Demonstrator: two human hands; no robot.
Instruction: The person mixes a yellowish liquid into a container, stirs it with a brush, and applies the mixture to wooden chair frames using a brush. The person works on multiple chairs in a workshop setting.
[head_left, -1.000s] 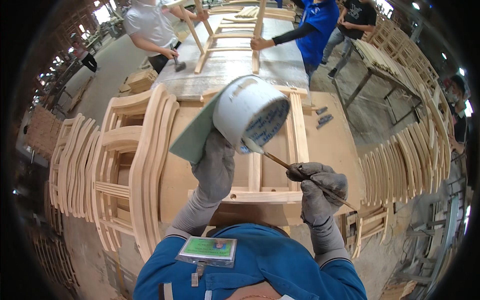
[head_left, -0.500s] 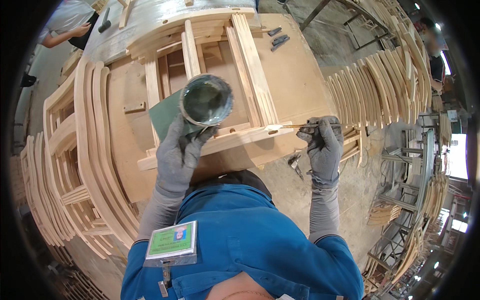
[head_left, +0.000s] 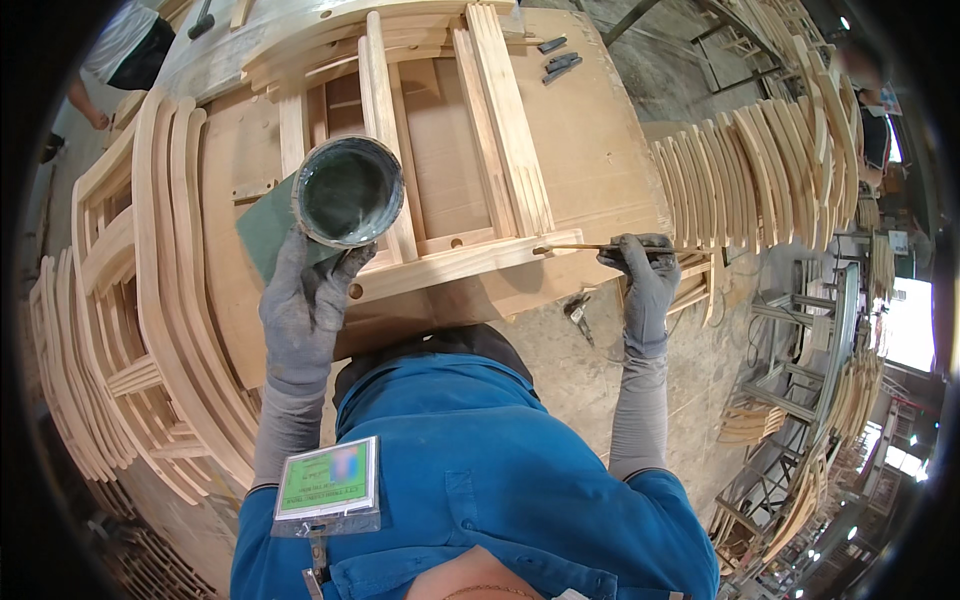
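Note:
My left hand (head_left: pixel 303 305), in a grey glove, is closed around the lower side of a round cup (head_left: pixel 350 240) containing dark greenish liquid. A flat green sheet (head_left: pixel 262 235) sticks out from under the cup, beside my fingers. My right hand (head_left: pixel 645 280), in a grey glove with dark stained fingertips, pinches a thin brush-like stick (head_left: pixel 590 246). Its tip is at a small slot near the right end of a pale wooden rail (head_left: pixel 460 266). That rail is the near side of a slatted wooden frame (head_left: pixel 515 140) lying on the board-covered table.
Curved wooden frames (head_left: pixel 165 270) stand stacked on the left, and a row of curved slats (head_left: pixel 740 175) on the right. Small dark pieces (head_left: pixel 562 66) lie on the cardboard (head_left: pixel 600 130). A mallet (head_left: pixel 201 24) lies far left, near another person (head_left: pixel 125 50). A tool (head_left: pixel 578 315) is on the floor.
My left hand, the cup and the green sheet have moved left, uncovering more of the frame's slats. My right hand stays close to the same place, with the stick's tip still at the slot.

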